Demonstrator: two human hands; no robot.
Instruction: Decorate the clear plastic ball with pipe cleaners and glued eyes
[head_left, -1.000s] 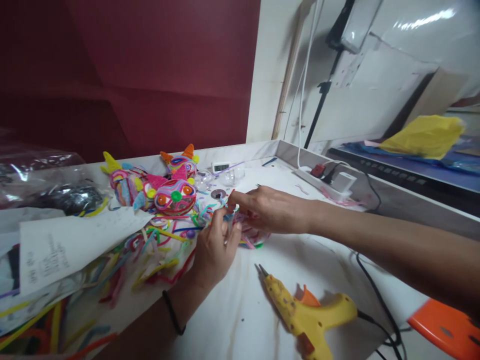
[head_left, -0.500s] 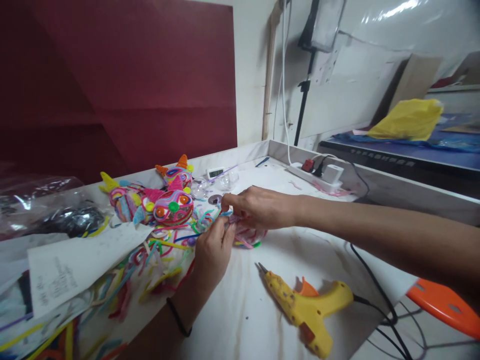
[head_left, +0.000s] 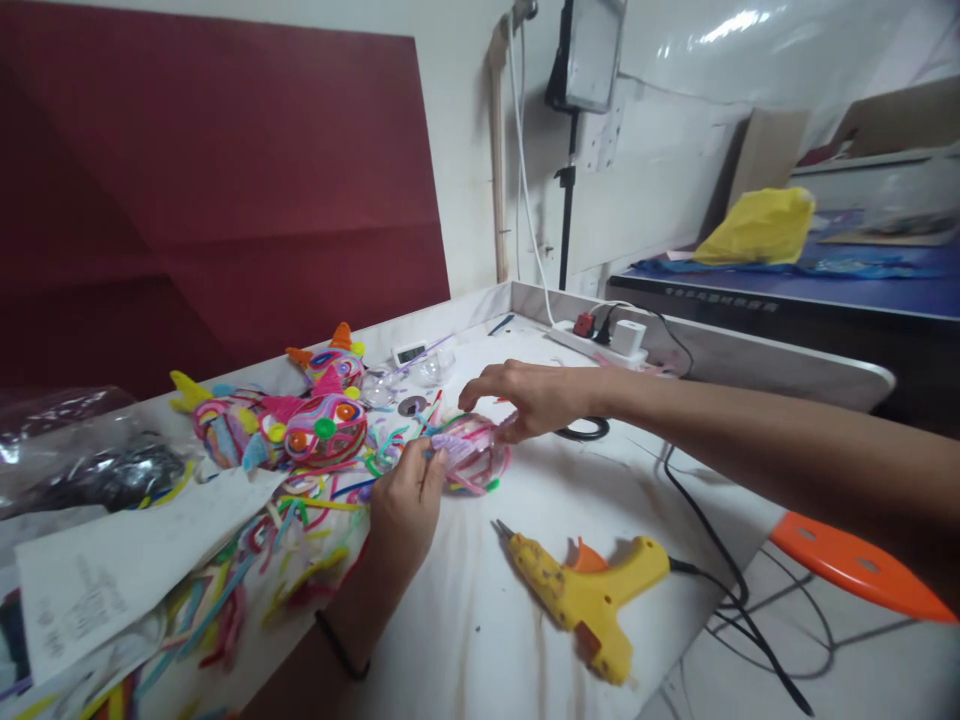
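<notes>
A clear ball (head_left: 480,468) wound with pink, white and green pipe cleaners rests on the white table. On its left side sits a fuzzy lavender piece (head_left: 452,446), pinched between the thumb and fingers of my left hand (head_left: 407,500). My right hand (head_left: 521,398) arches over the ball's upper right with its fingers spread; its thumb is close to the ball, and whether it touches cannot be told. To the left lies a finished-looking pipe-cleaner fish (head_left: 334,428) with orange eyes. A yellow hot glue gun (head_left: 585,600) lies in front.
Loose pipe cleaners (head_left: 300,545) and a paper sheet (head_left: 142,560) cover the left side. Clear plastic domes (head_left: 382,388), a small digital display (head_left: 409,354) and a black loop (head_left: 589,430) lie farther back. A power strip (head_left: 600,348) runs along the raised edge; the glue gun's cord (head_left: 705,530) trails right.
My right hand has come away from my left fingertips and opened, uncovering more of the ball. The left hand keeps its pinch. The view has turned slightly right.
</notes>
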